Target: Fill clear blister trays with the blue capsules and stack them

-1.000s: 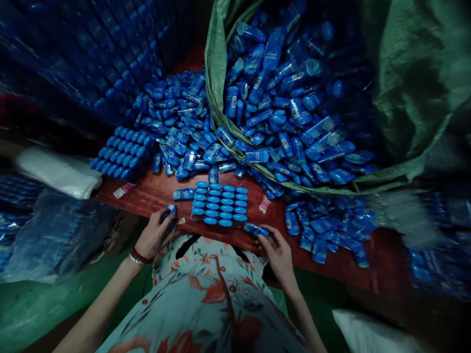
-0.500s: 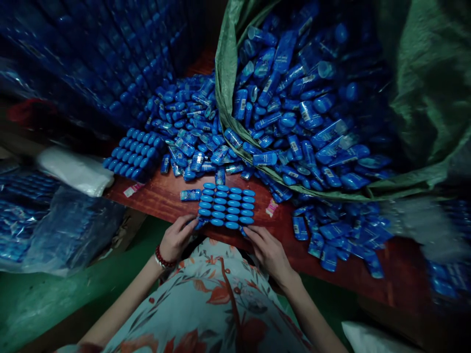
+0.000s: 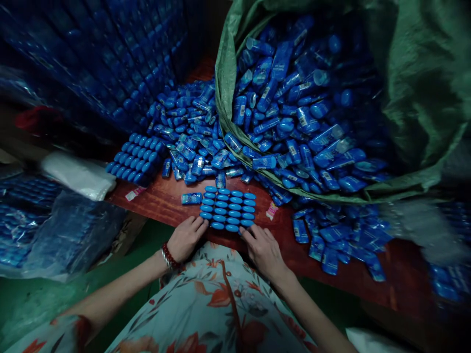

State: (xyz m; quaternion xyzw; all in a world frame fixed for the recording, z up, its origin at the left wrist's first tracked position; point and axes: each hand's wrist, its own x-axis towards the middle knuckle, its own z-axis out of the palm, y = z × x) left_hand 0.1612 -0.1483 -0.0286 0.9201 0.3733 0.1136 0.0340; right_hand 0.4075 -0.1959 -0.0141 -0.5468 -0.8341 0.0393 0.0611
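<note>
A block of upright blue bottles [image 3: 228, 208], set in close rows, stands at the table's front edge. At its near left corner is my left hand [image 3: 186, 238], fingers bent and pressed together; what they hold, if anything, is hidden. My right hand [image 3: 263, 245] has its fingertips at the block's near right corner, closed on a small blue bottle mostly hidden by the fingers. One blue bottle [image 3: 191, 198] lies on its side just left of the block.
An open green sack [image 3: 225, 93] spills loose blue bottles over the reddish table [image 3: 162, 193]. Another bottle block [image 3: 136, 157] stands at left beside white plastic bags [image 3: 79, 174]. Pink slips [image 3: 272, 211] flank the centre block. Tall wrapped stacks [image 3: 91, 59] rise at back left.
My left hand has moved right, in against the block's near left corner. The bottle that was under its fingers no longer shows apart. My right hand has shifted slightly left.
</note>
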